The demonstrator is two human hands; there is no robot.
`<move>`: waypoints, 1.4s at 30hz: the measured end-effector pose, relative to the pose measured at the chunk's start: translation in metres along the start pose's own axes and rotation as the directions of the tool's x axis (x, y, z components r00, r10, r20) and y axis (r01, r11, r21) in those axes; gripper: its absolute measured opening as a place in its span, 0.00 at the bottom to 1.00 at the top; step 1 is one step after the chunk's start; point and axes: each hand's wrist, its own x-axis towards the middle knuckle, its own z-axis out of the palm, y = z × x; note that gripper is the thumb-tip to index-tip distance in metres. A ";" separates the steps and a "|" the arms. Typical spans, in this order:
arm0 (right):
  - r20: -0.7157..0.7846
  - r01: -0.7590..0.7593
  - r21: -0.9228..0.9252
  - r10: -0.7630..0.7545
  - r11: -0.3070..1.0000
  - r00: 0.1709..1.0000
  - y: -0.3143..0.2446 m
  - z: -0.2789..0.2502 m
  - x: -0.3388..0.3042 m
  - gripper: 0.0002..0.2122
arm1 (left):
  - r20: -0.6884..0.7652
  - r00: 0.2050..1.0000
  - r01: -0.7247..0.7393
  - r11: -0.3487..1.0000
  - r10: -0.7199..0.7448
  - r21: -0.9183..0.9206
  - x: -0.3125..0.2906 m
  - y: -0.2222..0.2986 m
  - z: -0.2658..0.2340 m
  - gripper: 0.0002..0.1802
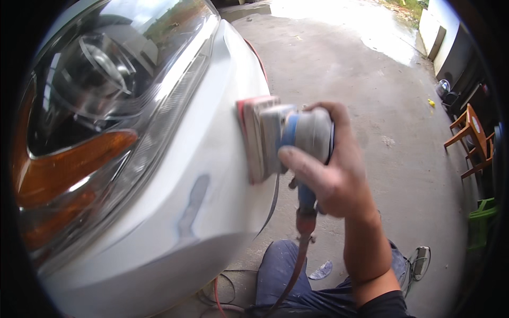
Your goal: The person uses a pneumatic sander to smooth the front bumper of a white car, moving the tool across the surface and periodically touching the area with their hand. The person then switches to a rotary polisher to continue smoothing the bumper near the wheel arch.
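My right hand is wrapped round the grey and blue body of an air sander, thumb on the near side and fingers over its top. The sander is tilted on its side. Its flat pad, edged in red, faces the white car bumper and appears to touch it; blur hides the exact contact. From the blue handle a reddish air hose runs down past my legs. A dark grey sanded patch marks the bumper to the left of the pad. My left hand is out of view.
A large headlight with an orange lens section fills the left. My legs are below, with cables and a hose on the concrete floor. A wooden stool and a green plastic chair stand at the right.
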 end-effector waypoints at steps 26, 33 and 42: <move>-0.028 -0.187 -0.084 0.185 0.979 0.982 0.004 -0.018 0.002 0.29 | 0.090 0.996 -0.043 0.984 0.027 0.175 0.004 -0.003 -0.018 0.33; -0.011 0.030 -0.074 -0.031 0.997 0.999 -0.012 -0.009 -0.005 0.27 | 0.067 0.997 -0.037 0.988 0.028 0.150 0.009 0.000 -0.012 0.33; -0.109 0.007 -0.209 -0.031 0.978 0.994 0.011 -0.006 -0.002 0.25 | 0.082 0.996 -0.046 0.975 0.029 0.218 -0.005 -0.015 -0.012 0.33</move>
